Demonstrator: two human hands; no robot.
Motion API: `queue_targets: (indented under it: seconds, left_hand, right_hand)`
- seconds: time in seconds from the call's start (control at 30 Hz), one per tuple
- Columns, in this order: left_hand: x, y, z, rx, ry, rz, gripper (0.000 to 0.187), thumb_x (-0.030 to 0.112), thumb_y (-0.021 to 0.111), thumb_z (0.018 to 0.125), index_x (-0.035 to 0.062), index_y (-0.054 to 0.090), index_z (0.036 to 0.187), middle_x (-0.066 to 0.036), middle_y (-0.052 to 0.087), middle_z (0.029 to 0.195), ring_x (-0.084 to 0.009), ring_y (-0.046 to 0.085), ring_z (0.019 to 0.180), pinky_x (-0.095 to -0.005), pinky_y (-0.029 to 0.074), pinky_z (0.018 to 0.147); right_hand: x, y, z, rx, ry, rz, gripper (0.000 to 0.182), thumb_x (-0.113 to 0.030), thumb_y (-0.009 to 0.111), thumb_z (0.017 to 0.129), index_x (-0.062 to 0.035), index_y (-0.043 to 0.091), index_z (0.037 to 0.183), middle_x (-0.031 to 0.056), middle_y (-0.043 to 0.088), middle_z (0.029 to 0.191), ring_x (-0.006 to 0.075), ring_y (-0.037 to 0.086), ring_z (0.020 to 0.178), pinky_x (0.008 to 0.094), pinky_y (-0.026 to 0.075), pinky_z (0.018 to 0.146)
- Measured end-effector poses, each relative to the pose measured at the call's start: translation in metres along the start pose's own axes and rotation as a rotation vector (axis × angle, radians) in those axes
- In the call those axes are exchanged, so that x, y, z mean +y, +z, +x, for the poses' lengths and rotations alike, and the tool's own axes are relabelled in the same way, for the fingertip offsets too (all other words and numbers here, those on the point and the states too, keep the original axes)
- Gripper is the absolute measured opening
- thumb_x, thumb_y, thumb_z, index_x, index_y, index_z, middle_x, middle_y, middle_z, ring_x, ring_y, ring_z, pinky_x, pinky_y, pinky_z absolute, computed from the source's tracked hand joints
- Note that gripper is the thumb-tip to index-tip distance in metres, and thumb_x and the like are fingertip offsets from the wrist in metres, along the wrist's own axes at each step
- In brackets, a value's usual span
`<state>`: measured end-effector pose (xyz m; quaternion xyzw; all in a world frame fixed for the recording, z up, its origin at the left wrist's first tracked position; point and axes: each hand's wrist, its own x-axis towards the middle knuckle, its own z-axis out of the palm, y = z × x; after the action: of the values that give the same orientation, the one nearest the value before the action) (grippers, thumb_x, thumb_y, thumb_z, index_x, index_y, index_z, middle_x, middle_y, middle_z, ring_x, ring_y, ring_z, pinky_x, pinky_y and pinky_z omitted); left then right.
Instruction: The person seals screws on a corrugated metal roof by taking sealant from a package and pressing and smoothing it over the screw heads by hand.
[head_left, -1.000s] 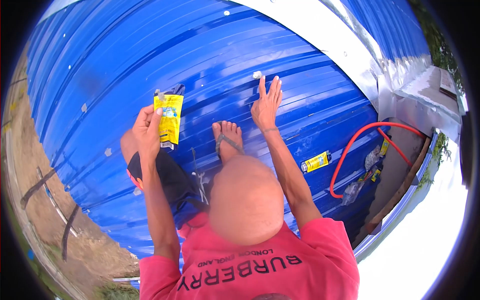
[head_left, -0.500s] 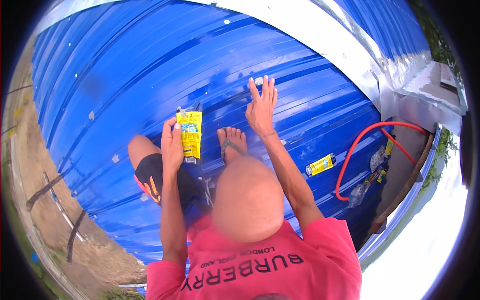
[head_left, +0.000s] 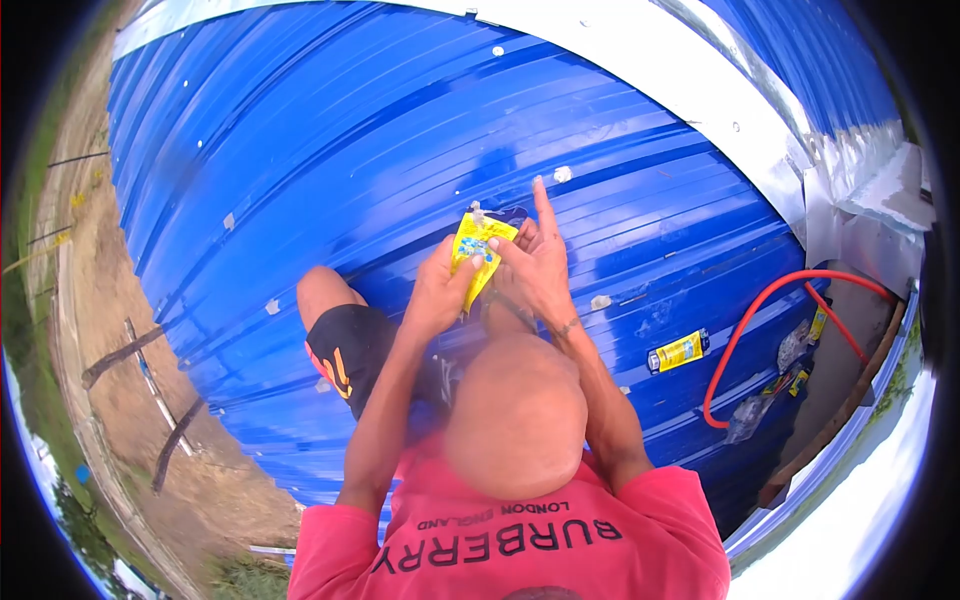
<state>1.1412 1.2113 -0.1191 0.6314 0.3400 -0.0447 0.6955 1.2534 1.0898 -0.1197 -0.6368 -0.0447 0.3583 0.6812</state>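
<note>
In the head view a yellow packet [head_left: 487, 232] with blue print is held between my two hands, a grey lump at its upper end. My left hand [head_left: 436, 290] grips its left side, thumb on the printed face. My right hand [head_left: 540, 275] pinches the right side with the thumb on top, while one finger points straight up. Just beyond that fingertip is a pale grey dab [head_left: 562, 174] on the blue metal roofing [head_left: 330, 130]. My bent knee and a dark shorts leg [head_left: 352, 345] are left of the hands.
A second yellow packet [head_left: 680, 351] lies on the sheet to the right. Beyond it are a red hose [head_left: 722, 350] and several crumpled plastic wrappers [head_left: 748, 418]. White metal flashing [head_left: 640, 60] runs along the top right. The roof edge drops to bare ground [head_left: 150, 400] at left.
My right hand has come down from the grey dab to the packet and now holds it too. My left hand has brought the packet right, towards the middle, and tilted it.
</note>
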Motion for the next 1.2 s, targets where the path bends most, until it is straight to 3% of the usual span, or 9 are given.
queue_targets:
  seconds: [0.1, 0.2, 0.4, 0.5, 0.7, 0.8, 0.9, 1.2]
  left_hand:
    - [-0.002, 0.010, 0.005, 0.123, 0.036, 0.112, 0.028, 0.025, 0.053, 0.104, 0.0006, 0.061, 0.114, -0.016, 0.069, 0.090, -0.0235, 0.064, 0.078, -0.0381, 0.049, 0.074]
    - [0.012, 0.014, 0.004, 0.159, 0.066, 0.214, 0.029, 0.026, 0.049, 0.105, 0.0008, 0.061, 0.112, -0.022, 0.066, 0.086, -0.0347, 0.063, 0.074, -0.0423, 0.048, 0.071]
    - [0.029, 0.016, -0.002, 0.164, 0.069, 0.267, 0.030, 0.027, 0.046, 0.105, 0.0010, 0.061, 0.111, -0.025, 0.065, 0.085, -0.0428, 0.065, 0.078, -0.0451, 0.048, 0.071]
    - [0.015, 0.014, -0.002, 0.127, 0.048, 0.281, 0.031, 0.028, 0.047, 0.105, 0.0012, 0.062, 0.111, -0.023, 0.067, 0.086, -0.0424, 0.067, 0.081, -0.0454, 0.049, 0.073]
    - [0.020, 0.017, -0.011, 0.320, 0.248, 0.147, 0.021, 0.020, 0.059, 0.101, 0.0021, 0.065, 0.110, -0.017, 0.072, 0.087, -0.0202, 0.070, 0.076, -0.0352, 0.052, 0.069]
    - [0.028, 0.013, -0.014, 0.305, 0.133, 0.195, 0.017, 0.015, 0.064, 0.098, 0.0013, 0.067, 0.106, -0.014, 0.072, 0.082, -0.0135, 0.068, 0.071, -0.0310, 0.051, 0.065]
    - [0.030, 0.013, -0.016, 0.321, 0.158, 0.227, 0.013, 0.012, 0.066, 0.098, 0.0001, 0.069, 0.100, -0.005, 0.071, 0.076, -0.0028, 0.058, 0.070, -0.0232, 0.047, 0.061]
    - [0.027, 0.017, -0.016, 0.369, 0.287, 0.235, 0.010, 0.009, 0.067, 0.096, -0.0001, 0.067, 0.101, -0.007, 0.072, 0.083, -0.0054, 0.061, 0.076, -0.0260, 0.050, 0.069]
  right_hand:
    - [-0.006, 0.014, -0.001, 0.051, -0.004, 0.190, 0.090, 0.010, 0.066, 0.086, -0.0050, 0.017, 0.161, 0.0038, 0.061, 0.088, 0.0068, 0.060, 0.081, 0.0203, 0.050, 0.069]
    - [-0.001, 0.012, -0.001, 0.049, -0.010, 0.083, 0.087, 0.010, 0.066, 0.085, -0.0034, 0.022, 0.159, 0.0062, 0.063, 0.093, 0.0085, 0.061, 0.083, 0.0224, 0.051, 0.071]
    - [-0.011, 0.003, -0.001, 0.027, 0.015, 0.069, 0.082, 0.011, 0.066, 0.086, 0.0018, 0.024, 0.156, 0.0139, 0.065, 0.110, 0.0139, 0.064, 0.094, 0.0276, 0.054, 0.081]
    - [-0.008, 0.004, 0.001, 0.028, 0.049, 0.247, 0.082, 0.011, 0.065, 0.086, 0.0024, 0.024, 0.156, 0.0135, 0.066, 0.110, 0.0139, 0.065, 0.096, 0.0276, 0.054, 0.083]
    - [-0.013, 0.004, -0.001, -0.059, 0.077, 0.248, 0.080, 0.011, 0.065, 0.087, 0.0021, 0.026, 0.156, 0.0115, 0.067, 0.108, 0.0124, 0.065, 0.094, 0.0269, 0.054, 0.083]
    - [-0.016, 0.008, -0.001, -0.036, 0.031, 0.203, 0.078, 0.010, 0.066, 0.087, 0.0024, 0.028, 0.155, 0.0116, 0.067, 0.109, 0.0116, 0.065, 0.093, 0.0257, 0.055, 0.080]
    - [-0.023, 0.008, -0.002, -0.009, 0.052, 0.177, 0.075, 0.010, 0.067, 0.087, 0.0022, 0.033, 0.153, 0.0109, 0.067, 0.108, 0.0106, 0.066, 0.091, 0.0243, 0.055, 0.077]
    - [-0.023, 0.014, -0.004, -0.001, 0.016, 0.142, 0.068, 0.011, 0.067, 0.085, -0.0003, 0.043, 0.148, 0.0068, 0.066, 0.101, 0.0054, 0.062, 0.083, 0.0201, 0.049, 0.066]
